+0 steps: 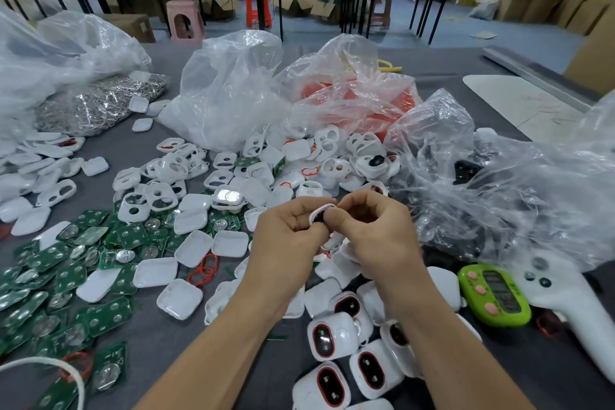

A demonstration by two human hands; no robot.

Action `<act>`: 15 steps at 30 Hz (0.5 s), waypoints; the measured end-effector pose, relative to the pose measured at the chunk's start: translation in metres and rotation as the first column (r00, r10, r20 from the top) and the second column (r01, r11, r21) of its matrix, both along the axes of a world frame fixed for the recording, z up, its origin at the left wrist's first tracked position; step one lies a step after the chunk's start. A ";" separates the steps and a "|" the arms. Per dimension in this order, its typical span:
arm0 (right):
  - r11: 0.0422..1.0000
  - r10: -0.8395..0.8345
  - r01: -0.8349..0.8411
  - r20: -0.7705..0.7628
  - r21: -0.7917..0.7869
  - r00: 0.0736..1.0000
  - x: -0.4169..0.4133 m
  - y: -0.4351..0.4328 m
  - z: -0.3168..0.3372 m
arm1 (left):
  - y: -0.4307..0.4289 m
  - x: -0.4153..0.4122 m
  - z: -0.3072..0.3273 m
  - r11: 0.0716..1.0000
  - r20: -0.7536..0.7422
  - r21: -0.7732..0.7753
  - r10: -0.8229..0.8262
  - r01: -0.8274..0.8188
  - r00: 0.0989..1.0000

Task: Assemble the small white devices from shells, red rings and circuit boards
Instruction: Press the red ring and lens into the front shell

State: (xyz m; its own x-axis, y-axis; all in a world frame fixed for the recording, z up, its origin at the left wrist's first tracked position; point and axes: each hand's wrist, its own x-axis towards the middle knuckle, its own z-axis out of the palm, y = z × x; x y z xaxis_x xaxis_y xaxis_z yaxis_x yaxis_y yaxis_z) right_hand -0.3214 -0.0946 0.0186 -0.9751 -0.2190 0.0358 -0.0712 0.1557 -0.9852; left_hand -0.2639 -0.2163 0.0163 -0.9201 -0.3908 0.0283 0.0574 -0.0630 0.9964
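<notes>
Head view was taken up by a grey table [159,336] strewn with parts. Far left of the fingers, green circuit boards [63,276] carrying coin cells were spread in a heap. Nearer the fingers, white shell halves [154,272] were scattered, and a tangle of red rings [203,270] was laid among them, just left of the left wrist. The left hand [286,236] was curled round a white front shell [321,210], which was held above the table between both hands, a dark part showing at its middle. The shell's edge was pinched by thumb and forefinger of the right hand [376,230]. Below the fingers, beside the right forearm, assembled white devices [329,336] with red-rimmed windows were grouped. Well right of the fingers, a green timer [494,294] and a white controller [565,296] were laid. Beyond the fingers, clear plastic bags [229,86] were piled.
</notes>
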 end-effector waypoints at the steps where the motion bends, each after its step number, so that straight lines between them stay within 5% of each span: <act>1: 0.999 0.007 -0.006 -0.024 0.035 1.000 0.000 0.000 -0.001 | 0.000 0.001 0.001 1.000 -0.002 0.010 -0.005 0.005 1.000; 10: 0.986 0.160 -0.157 -0.039 0.053 0.986 -0.001 0.001 0.004 | 0.003 0.002 0.008 0.958 0.035 0.278 -0.087 0.074 0.996; 15: 0.997 0.048 -0.048 0.010 -0.060 0.999 0.002 0.005 0.008 | 0.002 0.007 0.017 0.994 -0.009 0.085 -0.066 0.067 0.998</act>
